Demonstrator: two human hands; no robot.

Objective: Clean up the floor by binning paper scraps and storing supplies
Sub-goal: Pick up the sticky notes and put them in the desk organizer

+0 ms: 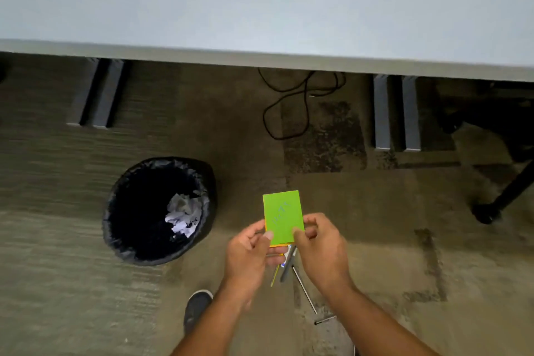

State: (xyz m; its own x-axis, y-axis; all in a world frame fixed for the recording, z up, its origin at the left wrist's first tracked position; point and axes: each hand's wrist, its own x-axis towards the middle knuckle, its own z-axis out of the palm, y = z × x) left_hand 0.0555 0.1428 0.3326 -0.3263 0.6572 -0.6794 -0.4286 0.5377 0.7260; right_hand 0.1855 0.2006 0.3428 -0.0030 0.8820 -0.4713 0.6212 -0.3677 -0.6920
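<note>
Together, both hands hold a small stack of coloured notepads, its top pad bright green (283,217) with faint writing on the cover and an orange edge showing beneath it. The left hand (248,254) pinches the stack's lower left corner, thumb pressed on the green cover and the other fingers curled underneath. The right hand (320,248) pinches the lower right corner the same way, thumb on top, fingers folded behind the right edge. Just below the fingers of both hands, between the two wrists, several pens (286,266) hang downward from the left palm: a dark one, a yellow one and something with a white and blue end; which fingers grip them cannot be told. Well to the left of the left fingers stands a round bin (115,211) lined with a black bag, with crumpled white paper (183,215) inside it toward the side nearest the hands. Beyond the fingertips a black cable (289,101) lies looped on the carpet under a pale table (260,58). Below the left forearm a dark shoe (196,309) shows.
</note>
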